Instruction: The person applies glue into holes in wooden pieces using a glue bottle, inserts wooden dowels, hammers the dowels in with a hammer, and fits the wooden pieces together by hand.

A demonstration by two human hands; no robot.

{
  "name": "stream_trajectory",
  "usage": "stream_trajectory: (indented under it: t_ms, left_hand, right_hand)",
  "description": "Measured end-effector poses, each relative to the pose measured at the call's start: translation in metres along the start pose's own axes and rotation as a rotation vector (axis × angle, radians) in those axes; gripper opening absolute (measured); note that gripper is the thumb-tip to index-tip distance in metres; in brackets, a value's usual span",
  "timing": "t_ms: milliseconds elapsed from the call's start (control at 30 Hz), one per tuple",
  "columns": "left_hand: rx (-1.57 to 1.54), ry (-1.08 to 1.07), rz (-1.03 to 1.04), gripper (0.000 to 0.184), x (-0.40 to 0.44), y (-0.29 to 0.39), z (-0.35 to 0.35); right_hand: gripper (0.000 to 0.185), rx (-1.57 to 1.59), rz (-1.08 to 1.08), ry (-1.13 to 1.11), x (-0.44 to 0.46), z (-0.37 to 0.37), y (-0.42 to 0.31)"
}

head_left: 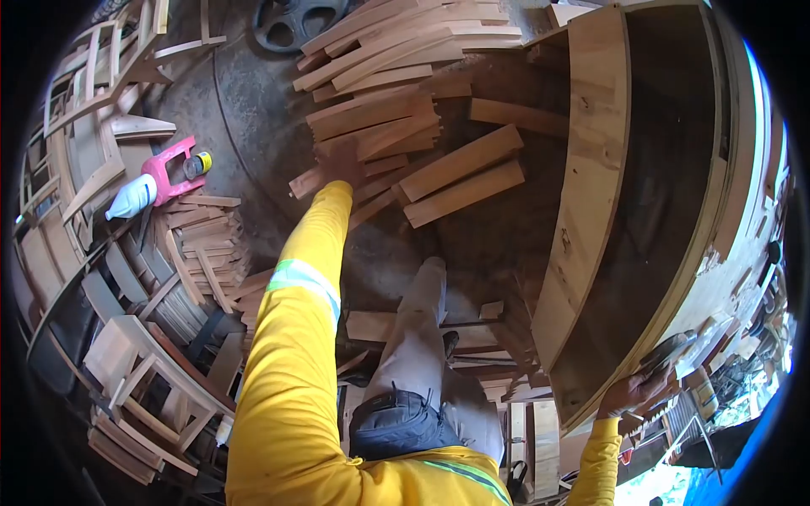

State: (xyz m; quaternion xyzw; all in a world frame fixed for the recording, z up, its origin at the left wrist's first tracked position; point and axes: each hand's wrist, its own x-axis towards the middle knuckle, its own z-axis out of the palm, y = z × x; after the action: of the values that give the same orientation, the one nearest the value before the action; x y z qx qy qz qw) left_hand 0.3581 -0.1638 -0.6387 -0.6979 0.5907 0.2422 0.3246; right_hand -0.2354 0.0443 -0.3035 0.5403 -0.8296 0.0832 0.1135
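My left hand (341,162), at the end of a stretched yellow sleeve, reaches down to a pile of cut wooden boards (375,118) on the floor. It is dark and blurred against the wood, so its fingers do not show clearly. Just right of it lie two loose boards (462,162), side by side. My right hand (637,392) is at the near edge of the workbench (595,152), its fingers curled. Beside those fingers is a dark oblong thing (669,350) whose kind I cannot make out.
More curved boards (413,42) are piled beyond. On the left are a pink plastic holder (160,173) with a white bottle (132,198), a stack of short wood pieces (207,244) and wooden chair frames (160,379). A wheel-like base (295,24) stands at the top.
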Motion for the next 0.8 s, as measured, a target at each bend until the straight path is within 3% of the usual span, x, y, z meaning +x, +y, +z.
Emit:
stream_trajectory:
  t_ms: [300,400,467,500,533,567,600,633,667,700,767,800]
  left_hand:
    - [-0.143,-0.045,0.066,0.064,-0.01,0.005,0.039]
    - [-0.389,0.036,0.13,0.053,-0.04,0.039,-0.015]
    - [-0.51,-0.097,-0.004,0.051,-0.077,0.05,-0.079]
    - [-0.523,-0.044,-0.043,0.051,-0.088,0.052,-0.08]
    - [-0.552,0.013,-0.061,0.052,-0.094,0.066,-0.075]
    - [-0.667,0.029,0.107,0.057,-0.047,0.052,0.006]
    - [-0.719,0.043,0.127,0.061,-0.058,0.068,-0.011]
    - [-0.551,0.229,0.325,0.064,-0.041,0.067,0.05]
    - [-0.438,0.242,0.347,0.064,-0.051,0.08,0.062]
    - [-0.315,0.254,0.349,0.065,-0.064,0.086,0.029]
    - [-0.713,-0.044,0.101,0.059,-0.132,0.115,-0.057]
    - [-0.901,0.05,0.098,0.052,-0.142,0.126,-0.059]
  right_hand:
    - [0.05,0.053,0.074,-0.018,-0.01,0.004,0.001]
    - [0.047,-0.087,0.083,0.013,-0.012,-0.002,0.024]
    - [0.044,-0.015,0.161,-0.048,-0.001,-0.002,-0.009]
    - [0.044,-0.02,0.177,-0.026,-0.006,0.002,-0.02]
    - [0.041,0.009,0.22,-0.027,-0.01,0.007,-0.022]
    - [0.04,0.029,0.262,0.003,-0.007,0.007,-0.019]
    - [0.04,-0.024,0.208,-0.003,-0.005,0.004,-0.017]
    - [0.04,-0.069,0.157,-0.025,-0.002,0.001,-0.018]
    - [0.04,-0.071,0.175,0.026,0.005,-0.004,-0.023]
    - [0.04,-0.028,0.181,0.028,0.01,-0.006,-0.032]
    - [0.041,0.071,0.188,0.0,0.015,-0.013,-0.045]
    - [0.041,0.093,0.203,0.017,0.017,-0.016,-0.045]
